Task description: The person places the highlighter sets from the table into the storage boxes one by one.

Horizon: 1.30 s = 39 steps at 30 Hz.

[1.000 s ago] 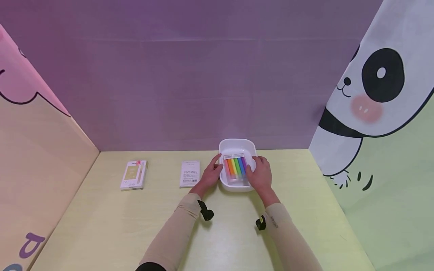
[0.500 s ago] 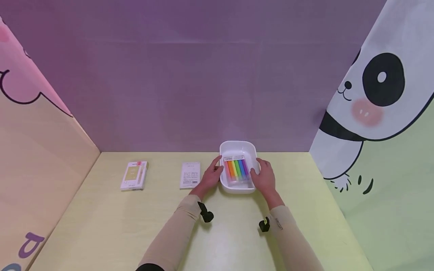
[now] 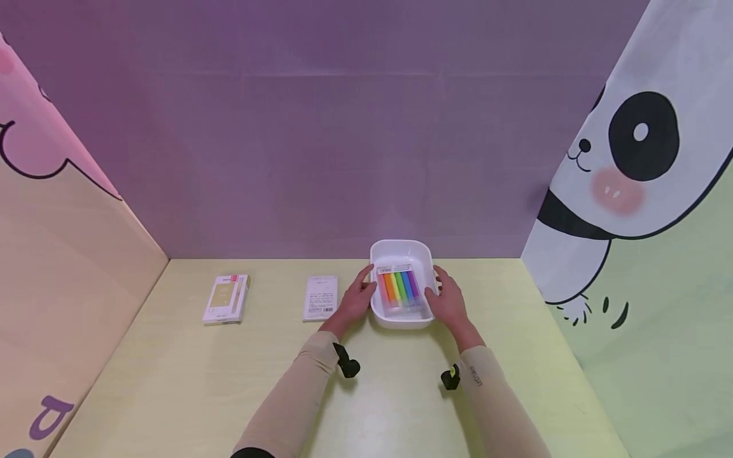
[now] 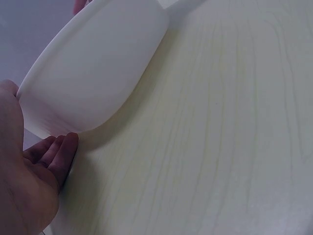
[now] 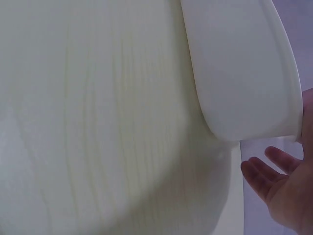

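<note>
A white plastic basin [image 3: 402, 323] stands at the back of the table, a clear pack of rainbow-coloured sticks [image 3: 399, 287] lying inside it. My left hand [image 3: 356, 299] holds the basin's left side, thumb at the rim; in the left wrist view its fingertips [image 4: 72, 142] meet the lower wall. On the opposite side, my right hand [image 3: 449, 304] has its thumb over the rim. The right wrist view shows several of its fingers [image 5: 257, 176] loosely bent below the wall, a gap between them and the basin.
Left of the basin lies a thin white printed box [image 3: 321, 298], close to my left hand. A thicker white box with a gold panel [image 3: 223, 299] sits farther left. Behind the table [image 3: 389, 394] rises a purple wall [image 3: 343, 159], with printed panels on both sides.
My right hand has shifted slightly right, its thumb moving from the pack's edge back to the basin's rim. The left hand, basin and pack stay nearly in place.
</note>
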Each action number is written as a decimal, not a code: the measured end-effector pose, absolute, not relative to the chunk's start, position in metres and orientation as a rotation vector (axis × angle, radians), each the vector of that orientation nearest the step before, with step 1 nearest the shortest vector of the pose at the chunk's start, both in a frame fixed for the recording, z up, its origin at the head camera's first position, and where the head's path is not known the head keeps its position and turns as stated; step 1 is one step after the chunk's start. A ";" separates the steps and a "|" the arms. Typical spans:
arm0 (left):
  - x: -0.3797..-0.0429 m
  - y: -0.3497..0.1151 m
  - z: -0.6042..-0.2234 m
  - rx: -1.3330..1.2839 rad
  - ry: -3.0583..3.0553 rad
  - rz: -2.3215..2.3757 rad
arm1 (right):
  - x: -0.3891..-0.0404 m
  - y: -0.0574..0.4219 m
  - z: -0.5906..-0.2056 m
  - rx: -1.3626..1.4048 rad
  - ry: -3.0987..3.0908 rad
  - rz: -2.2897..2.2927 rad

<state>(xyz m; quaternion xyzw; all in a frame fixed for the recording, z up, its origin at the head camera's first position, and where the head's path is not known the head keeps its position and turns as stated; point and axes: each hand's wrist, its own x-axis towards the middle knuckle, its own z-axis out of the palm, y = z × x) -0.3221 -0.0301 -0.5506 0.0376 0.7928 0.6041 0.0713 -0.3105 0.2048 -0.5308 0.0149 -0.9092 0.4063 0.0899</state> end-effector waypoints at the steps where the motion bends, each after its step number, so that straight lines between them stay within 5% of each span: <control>1: -0.322 -0.030 -0.551 0.113 2.383 1.816 | -0.311 0.206 -0.532 0.042 -2.714 1.212; 39: -0.324 -0.030 -0.554 0.109 2.400 1.796 | -0.316 0.226 -0.533 0.062 -2.693 1.788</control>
